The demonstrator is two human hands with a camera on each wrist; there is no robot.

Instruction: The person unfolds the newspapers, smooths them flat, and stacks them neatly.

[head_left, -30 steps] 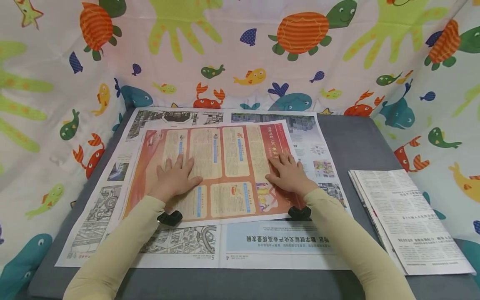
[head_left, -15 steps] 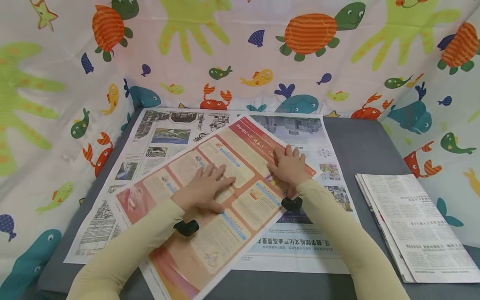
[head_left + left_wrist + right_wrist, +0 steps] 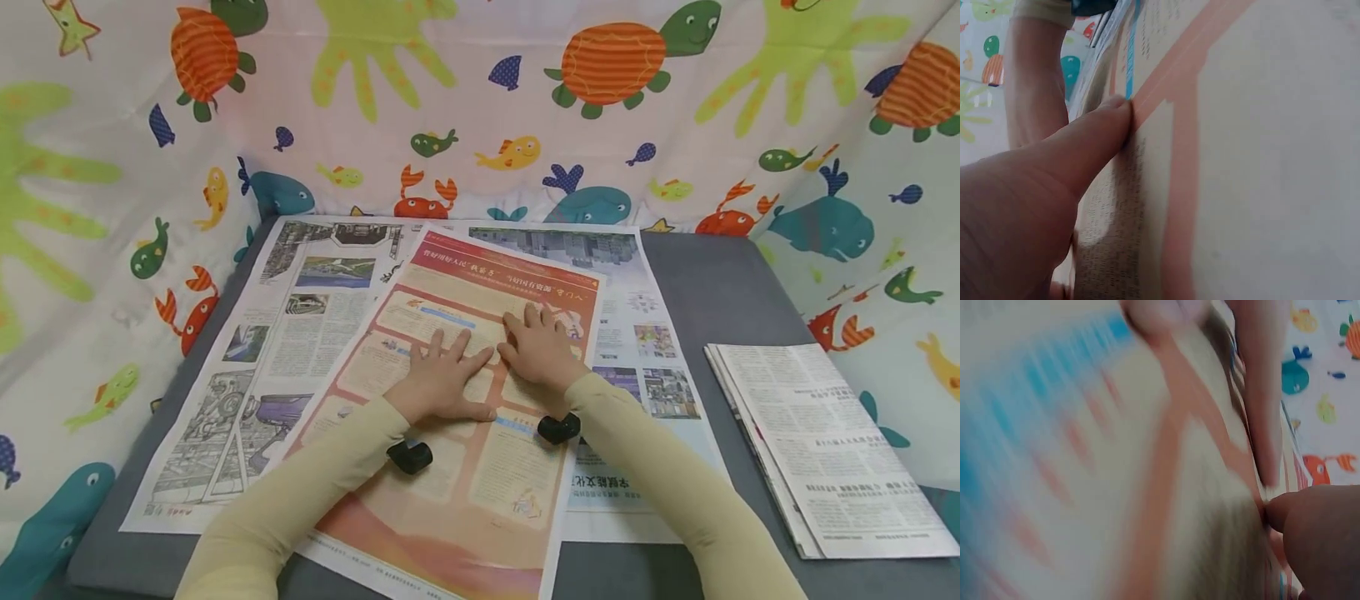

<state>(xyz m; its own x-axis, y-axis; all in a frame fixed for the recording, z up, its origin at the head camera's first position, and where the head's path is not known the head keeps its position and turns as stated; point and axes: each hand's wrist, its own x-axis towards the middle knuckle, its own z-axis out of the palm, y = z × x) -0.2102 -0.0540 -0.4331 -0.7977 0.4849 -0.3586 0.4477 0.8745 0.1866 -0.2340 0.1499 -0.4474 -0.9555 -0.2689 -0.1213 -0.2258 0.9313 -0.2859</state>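
Note:
A red and orange newspaper sheet [image 3: 450,533] lies turned nearly lengthwise toward me, its red heading at the far end and its near edge past the table's front. My left hand [image 3: 442,379] rests on its middle with the fingers spread. Just right of it, my right hand [image 3: 542,350] lies on the same sheet, fingers extended. The left wrist view shows the left thumb [image 3: 1100,128] touching the printed paper. In the right wrist view, fingers of the right hand [image 3: 1316,525] touch the sheet, which is partly blurred. Beneath lies a larger open newspaper [image 3: 202,400].
A folded stack of newspapers [image 3: 832,450] lies at the right on the grey table [image 3: 697,275]. A curtain [image 3: 465,100] printed with sea animals hangs behind and along both sides.
The red and orange sheet has turned from lying crosswise, through a diagonal, to nearly lengthwise. My left hand has moved right across the table, and both hands are now close together.

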